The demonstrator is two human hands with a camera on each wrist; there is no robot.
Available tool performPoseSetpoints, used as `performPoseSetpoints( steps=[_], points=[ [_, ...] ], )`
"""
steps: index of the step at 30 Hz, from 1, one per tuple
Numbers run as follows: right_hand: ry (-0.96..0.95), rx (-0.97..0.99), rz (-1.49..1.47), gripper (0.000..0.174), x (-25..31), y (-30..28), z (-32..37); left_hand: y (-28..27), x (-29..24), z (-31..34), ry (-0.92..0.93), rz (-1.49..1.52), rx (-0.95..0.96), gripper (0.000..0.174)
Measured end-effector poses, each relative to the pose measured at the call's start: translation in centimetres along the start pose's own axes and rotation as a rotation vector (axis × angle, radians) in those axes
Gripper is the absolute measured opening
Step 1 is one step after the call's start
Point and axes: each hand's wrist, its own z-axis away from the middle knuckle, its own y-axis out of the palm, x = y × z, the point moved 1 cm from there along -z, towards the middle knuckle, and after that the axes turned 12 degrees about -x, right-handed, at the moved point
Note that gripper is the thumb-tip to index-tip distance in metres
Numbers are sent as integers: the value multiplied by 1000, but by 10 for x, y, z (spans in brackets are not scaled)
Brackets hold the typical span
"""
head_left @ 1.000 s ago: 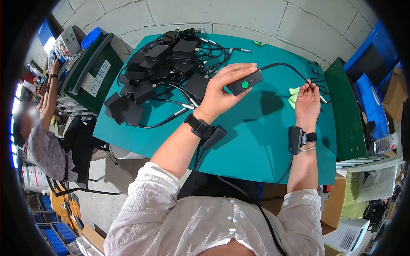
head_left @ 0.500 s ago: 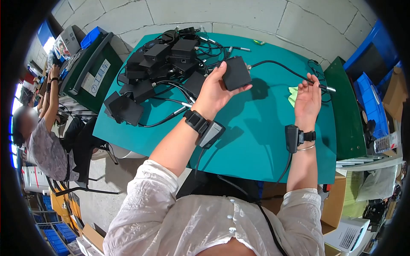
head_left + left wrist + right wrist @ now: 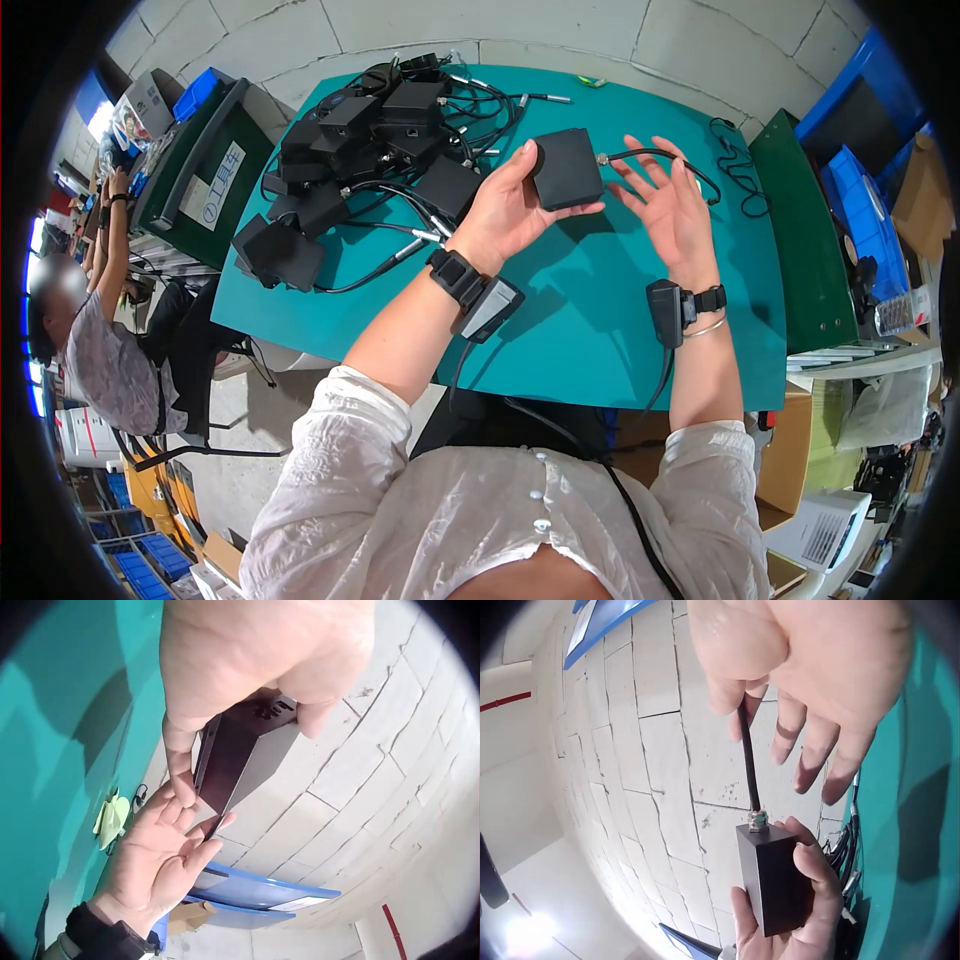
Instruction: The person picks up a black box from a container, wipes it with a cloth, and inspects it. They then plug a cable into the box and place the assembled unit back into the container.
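A flat black box (image 3: 568, 170) is held up over the green table in my left hand (image 3: 500, 215), thumb on its near edge and fingers beneath it. From its right end a black cable (image 3: 750, 765) leaves through a metal connector (image 3: 758, 820). My right hand (image 3: 678, 225) is beside that end, palm up, and pinches the cable between thumb and index finger; the other fingers are spread. In the left wrist view the box (image 3: 251, 754) appears edge-on, with dark slots in one face.
A heap of similar black boxes (image 3: 410, 112) with cables and silver plugs (image 3: 428, 236) covers the left back of the green table (image 3: 590, 330). A thin black cord (image 3: 745, 185) lies at the right back. Green cases flank the table, and another person (image 3: 110, 330) sits at left.
The box turned from its narrow green-stickered side to its broad face. My right hand moved left along the cable toward the box, and its fingers spread.
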Motion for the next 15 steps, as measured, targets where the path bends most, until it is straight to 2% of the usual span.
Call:
performPoseSetpoints(
  steps=[3, 7, 11, 13, 15],
  points=[
    [109, 24, -41, 35, 0, 6, 3, -3, -1, 0, 45, -99, -10, 57],
    [73, 49, -26, 33, 5, -2, 1, 2, 4, 0, 12, -94, 40, 53],
    [-178, 110, 36, 29, 51, 2, 16, 7, 9, 2, 64, -192, 55, 46],
    [-278, 136, 67, 28, 85, -2, 35, 0, 14, 0, -12, -348, 41, 46],
    [-352, 82, 121, 30, 122, -11, 68, -1, 16, -1, -50, -390, 22, 43]
  ],
)
